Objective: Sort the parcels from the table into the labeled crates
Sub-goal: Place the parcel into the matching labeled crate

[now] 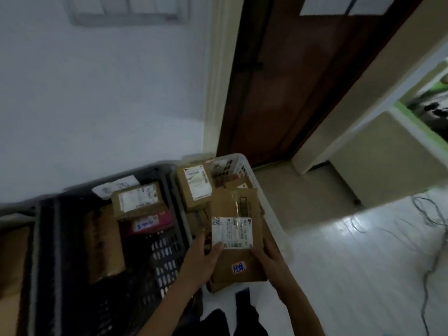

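Head view, blurry and dim. Both hands hold one flat brown cardboard parcel over the white crate. Left hand grips the parcel's left edge, thumb on top touching the lower left corner of the white shipping label. Right hand grips the right edge, thumb on top just below the label's right corner. Parcel has clear tape down its middle and a small white sticker with blue handwriting near its near end; writing not readable.

White crate already holds a brown box with a white label at the far left, plus a printed packet at the far end, partly hidden. More cardboard lies under the held parcel; cannot tell how many pieces.

Dark grey crate sits just left of the white one, sides touching or nearly so. Inside it: a brown box with a label, a white envelope behind that, a pink-red packet with a handwritten sticker, and a tall brown parcel at left. Perforated crate floor shows at the near side.

Crates stand on the floor against a pale wall. Brown wooden door behind the white crate. Cables trail on the pale floor at right. Dark trouser legs at the bottom edge.
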